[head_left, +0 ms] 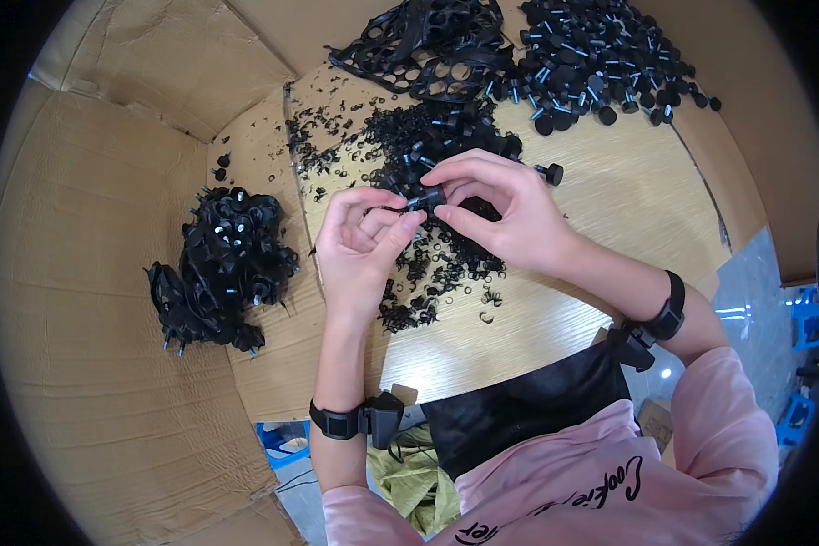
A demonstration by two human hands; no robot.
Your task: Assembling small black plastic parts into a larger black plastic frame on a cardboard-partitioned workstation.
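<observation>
Above the middle of the table I hold a black rubber foot with a metal bolt (433,197) between both hands. My right hand (516,211) pinches its round rubber head between thumb and fingertips. At the bolt end, my left hand (359,237) closes thumb and forefinger, and a thin black rubber strip (387,209) shows by those fingers. Under and around my hands lies a heap of black rubber trimmings (419,264), with small curled rings at its near side. Several more bolted rubber feet (455,118) lie just beyond my fingers, and a single rubber foot (553,173) sits beside my right hand.
A large pile of bolted rubber feet (601,68) is at the far right. Next to it lie perforated black rubber sheets (437,55). On the left, a clump of rubber feet still in flashing (232,250) rests by the cardboard wall (100,237). Cardboard also stands at right.
</observation>
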